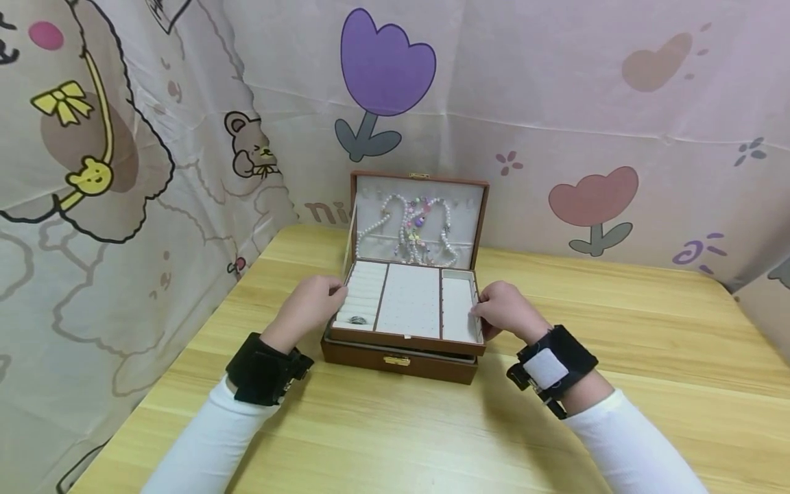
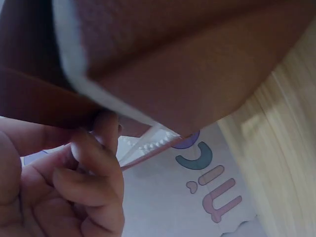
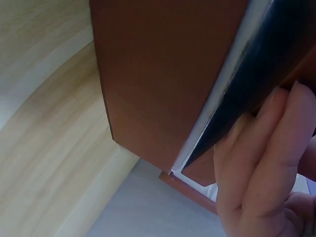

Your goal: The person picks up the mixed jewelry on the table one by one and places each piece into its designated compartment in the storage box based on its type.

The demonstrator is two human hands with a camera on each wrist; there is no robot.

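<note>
A brown jewelry box (image 1: 364, 357) stands on the table with its lid up. Over its base sits a lift-out tray (image 1: 407, 302), raised a little, with a dark gap showing under its front edge. My left hand (image 1: 311, 302) pinches the tray's left wall, and in the left wrist view its fingers (image 2: 98, 148) reach under the tray side. On the opposite side my right hand (image 1: 509, 309) grips the right wall, fingers (image 3: 266, 148) curled against it. A ring (image 1: 357, 320) lies in the tray's ring rolls at front left. Beaded necklaces (image 1: 446, 219) hang inside the lid.
The wooden table (image 1: 586, 412) extends to both sides of the box. Behind it hangs a printed cloth (image 1: 494, 82), with another length along the left. A gold clasp (image 1: 397, 360) is on the box front.
</note>
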